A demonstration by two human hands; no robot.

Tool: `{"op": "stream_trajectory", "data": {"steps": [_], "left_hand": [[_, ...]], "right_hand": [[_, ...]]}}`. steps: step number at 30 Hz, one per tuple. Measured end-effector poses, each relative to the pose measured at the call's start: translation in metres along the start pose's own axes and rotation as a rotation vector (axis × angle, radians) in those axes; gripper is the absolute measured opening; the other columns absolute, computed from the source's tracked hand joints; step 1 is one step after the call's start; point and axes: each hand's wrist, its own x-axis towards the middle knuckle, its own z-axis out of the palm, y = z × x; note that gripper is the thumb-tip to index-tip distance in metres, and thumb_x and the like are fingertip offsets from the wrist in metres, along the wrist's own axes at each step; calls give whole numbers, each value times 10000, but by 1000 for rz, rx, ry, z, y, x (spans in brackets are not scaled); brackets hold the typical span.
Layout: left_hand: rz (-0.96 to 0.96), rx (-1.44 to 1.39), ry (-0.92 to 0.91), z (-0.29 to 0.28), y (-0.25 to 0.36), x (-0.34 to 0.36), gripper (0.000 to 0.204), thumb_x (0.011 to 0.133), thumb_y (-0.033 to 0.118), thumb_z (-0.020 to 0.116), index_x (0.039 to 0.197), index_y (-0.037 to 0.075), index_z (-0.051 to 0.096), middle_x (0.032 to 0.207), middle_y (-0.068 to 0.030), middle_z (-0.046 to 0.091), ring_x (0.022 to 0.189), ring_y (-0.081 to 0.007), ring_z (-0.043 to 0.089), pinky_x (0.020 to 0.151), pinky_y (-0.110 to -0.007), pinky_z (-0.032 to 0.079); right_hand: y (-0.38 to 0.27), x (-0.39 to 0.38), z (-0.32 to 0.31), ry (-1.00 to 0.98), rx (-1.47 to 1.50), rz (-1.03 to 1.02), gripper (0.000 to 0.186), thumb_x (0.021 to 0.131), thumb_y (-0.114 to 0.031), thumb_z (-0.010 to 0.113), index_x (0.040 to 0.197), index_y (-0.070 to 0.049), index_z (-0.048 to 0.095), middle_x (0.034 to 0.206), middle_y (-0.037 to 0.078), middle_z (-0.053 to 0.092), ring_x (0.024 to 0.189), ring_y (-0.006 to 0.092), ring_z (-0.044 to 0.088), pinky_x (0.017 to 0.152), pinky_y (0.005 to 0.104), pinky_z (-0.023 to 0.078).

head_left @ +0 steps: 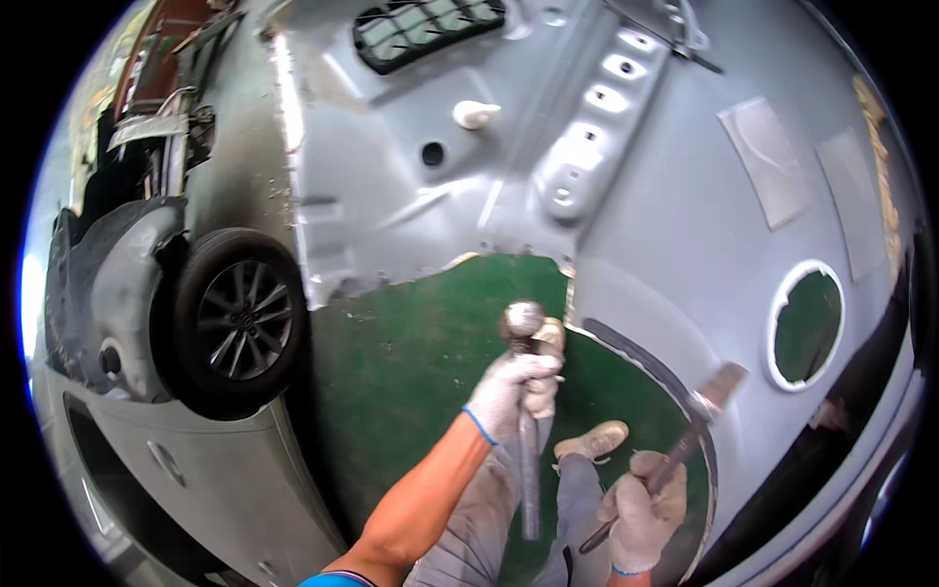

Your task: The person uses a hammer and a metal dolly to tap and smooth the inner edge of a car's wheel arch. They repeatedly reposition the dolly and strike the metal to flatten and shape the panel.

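Note:
In white knit gloves, both my hands are closed on tools. My left hand (509, 393) grips a metal hammer (530, 474) high on its handle, close under the rounded head. The handle hangs downward over the green floor. My right hand (646, 516) holds a long thin tool with a broad flat blade (721, 388), tilted up to the right; its exact kind I cannot tell. That blade lies over the grey sheet-metal body panel (646, 313), by its curved dark-lined edge. Whether it touches the metal is unclear. The hammer is apart from the panel.
A car body section with a wheel (245, 318) stands at the left. The panel has a round cutout (809, 328), a black vent grille (427, 29), a white plug (474, 114) and ragged edges. My shoes (592, 442) stand on the green floor (391, 362).

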Motion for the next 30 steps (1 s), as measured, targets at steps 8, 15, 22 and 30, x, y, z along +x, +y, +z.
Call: {"op": "stream_trajectory", "data": {"steps": [8, 15, 22, 30], "left_hand": [[33, -188, 67, -25, -58, -11, 76, 1000, 145, 603, 951, 91, 583, 613, 52, 403, 456, -86, 370, 447, -277, 347], [-98, -194, 140, -26, -156, -20, 174, 1004, 171, 584, 844, 128, 531, 627, 60, 385, 474, -89, 356, 477, -266, 321], [-281, 127, 353, -5, -253, -40, 145, 1008, 190, 657, 915, 141, 557, 659, 52, 505, 501, -81, 446, 502, -277, 407], [-447, 400, 447, 6, -326, -61, 143, 1009, 238, 672, 948, 149, 579, 640, 50, 549, 484, -96, 508, 749, -341, 596]], "right_hand": [[46, -45, -87, -318, -376, 87, 326, 814, -168, 823, 1050, -19, 655, 803, 31, 685, 684, 112, 653, 632, 300, 527], [66, -85, -184, -475, -630, -15, 395, 838, -244, 808, 1159, -48, 685, 1046, 176, 704, 973, 360, 697, 861, 425, 545], [96, -113, -253, -422, -571, 138, 359, 845, -254, 803, 1096, -28, 681, 841, 94, 710, 786, 218, 700, 722, 363, 552], [127, -149, -307, -460, -642, 305, 449, 812, -406, 811, 1041, -41, 687, 832, 142, 717, 781, 297, 715, 748, 393, 558]]}}
